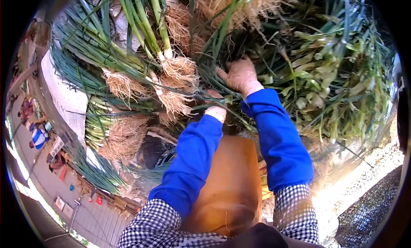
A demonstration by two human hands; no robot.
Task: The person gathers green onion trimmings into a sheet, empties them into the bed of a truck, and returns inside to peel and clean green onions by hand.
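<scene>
1. Spring-onion leaves [209,79], dark green, loose: lying at the fingers of your right hand [240,75], toward 9 o'clock from it and toward 12 from your left hand [214,96]. Several long blades above are running roughly from 12 to 7 o'clock. Your right hand appears to be lying nearer their upper stretch, your left nearer the lower.
2. Right hand: reaching toward 11 o'clock, back uppermost, thumb standing off toward 10. The fingertips are sinking out of sight among foliage; you are touching leaves, but whether you are pinching any, I cannot tell.
3. Left hand: sitting at 8 o'clock from the right, mostly hidden beyond its wrist. I cannot tell whether its fingers are spread or pressed together.
4. Rooted spring onions [177,68]: lying at 10 o'clock from your left hand, stalks slanting up toward 11, pale roots facing it.
5. Leaf heap [317,83], tangled, partly yellowish: spreading at 3 o'clock from your right hand.
6. Root clump [242,8]: resting at 12 o'clock from your right hand.
</scene>
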